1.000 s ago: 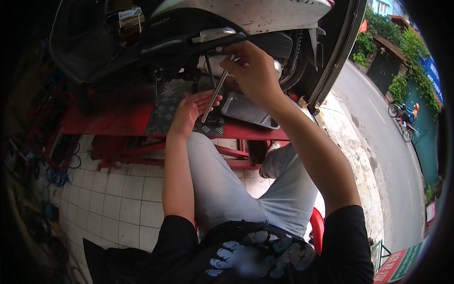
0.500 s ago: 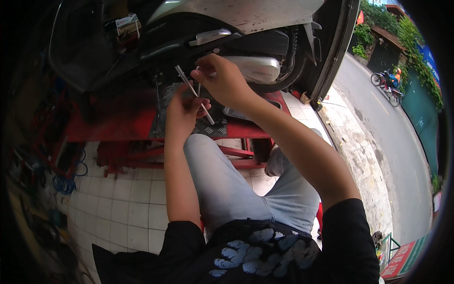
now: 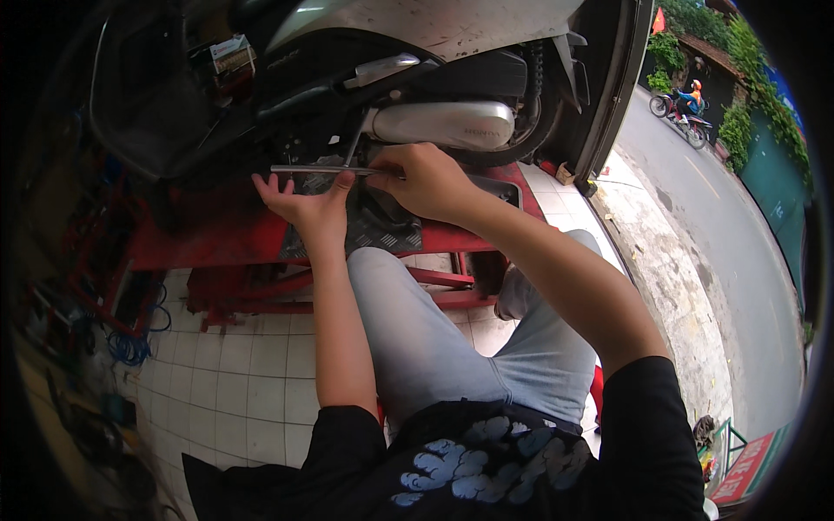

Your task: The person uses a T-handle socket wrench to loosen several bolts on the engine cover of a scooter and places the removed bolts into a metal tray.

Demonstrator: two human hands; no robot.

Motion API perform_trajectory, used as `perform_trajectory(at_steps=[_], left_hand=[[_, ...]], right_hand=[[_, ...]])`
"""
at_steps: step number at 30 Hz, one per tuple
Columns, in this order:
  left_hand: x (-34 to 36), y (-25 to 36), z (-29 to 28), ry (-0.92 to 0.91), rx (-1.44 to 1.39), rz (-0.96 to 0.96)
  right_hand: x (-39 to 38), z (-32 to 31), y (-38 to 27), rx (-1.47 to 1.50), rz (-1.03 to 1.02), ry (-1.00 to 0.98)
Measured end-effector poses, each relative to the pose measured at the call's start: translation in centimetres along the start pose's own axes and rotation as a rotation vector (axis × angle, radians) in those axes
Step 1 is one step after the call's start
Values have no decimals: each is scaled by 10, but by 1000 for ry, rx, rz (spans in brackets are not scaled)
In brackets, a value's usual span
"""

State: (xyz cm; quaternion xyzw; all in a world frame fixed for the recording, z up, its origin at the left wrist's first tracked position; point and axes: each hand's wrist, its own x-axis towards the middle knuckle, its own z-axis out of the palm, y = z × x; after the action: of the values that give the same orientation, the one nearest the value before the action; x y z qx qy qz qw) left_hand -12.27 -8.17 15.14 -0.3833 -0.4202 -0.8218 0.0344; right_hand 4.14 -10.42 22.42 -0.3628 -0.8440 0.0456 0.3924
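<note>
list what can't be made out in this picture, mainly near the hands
All in the head view:
- metal rod: its right end, hidden by the right hand
- tray: most of it, behind the right hand and forearm
- scooter: its top, cut off by the upper edge
- street rider: fine detail, too small

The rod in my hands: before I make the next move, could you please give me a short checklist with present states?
1. Right hand grips the rod: ok.
2. Left hand closed around it: not ok, fingers spread open.
3. Rod's left end in sight: ok.
4. Rod's right end in sight: cannot tell, the right hand covers that part.
5. Tray on the lift: ok.
</note>
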Motion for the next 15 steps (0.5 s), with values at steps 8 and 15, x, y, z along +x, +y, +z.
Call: perform_trajectory(at_steps=[8,15], left_hand=[[8,37,-18,-493,223,75],[16,30,-15,-580,-298,-499]], right_hand=[[9,-18,1,255,173,228],[-12,20,31,391,209,-25]])
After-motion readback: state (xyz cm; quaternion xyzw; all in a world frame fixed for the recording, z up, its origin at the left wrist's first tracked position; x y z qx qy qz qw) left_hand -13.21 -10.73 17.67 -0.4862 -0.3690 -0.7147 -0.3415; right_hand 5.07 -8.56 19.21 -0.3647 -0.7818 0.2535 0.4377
